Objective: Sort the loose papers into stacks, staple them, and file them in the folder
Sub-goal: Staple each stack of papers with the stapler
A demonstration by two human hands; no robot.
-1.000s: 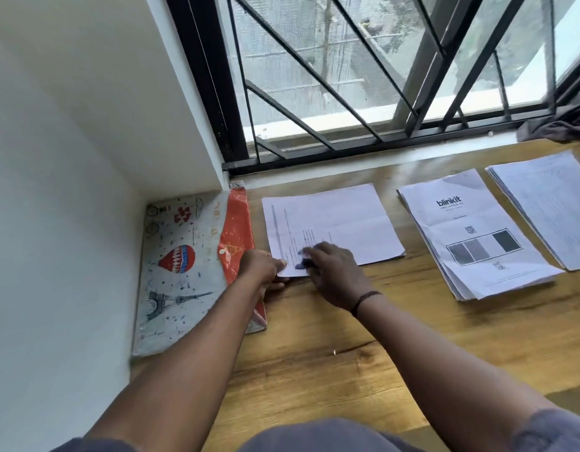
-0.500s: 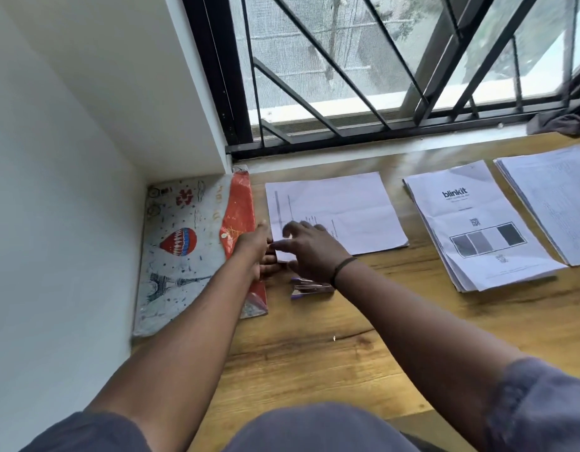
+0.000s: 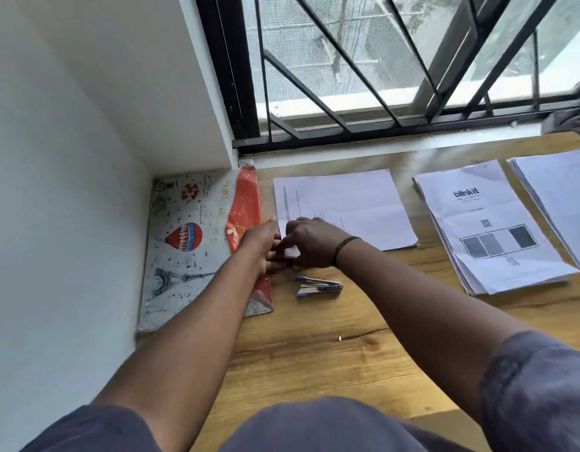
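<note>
- The stapler [image 3: 318,286] lies loose on the table [image 3: 314,353], nearest the body, just below both hands; neither hand holds it.
- The left hand [image 3: 262,244] and right hand [image 3: 310,244] meet at the near-left corner of stack 1 [image 3: 344,210]. They seem to pinch that corner, though the fingers hide it, so whether a staple is in I cannot tell.
- The folder [image 3: 191,243] lies left of the hands, against the wall, flap apparently shut; nothing looks filed.
- Stacks 2 [image 3: 491,223] and 3 [image 3: 562,203] lie further right, sorted; stapling and filing probably remain.
</note>
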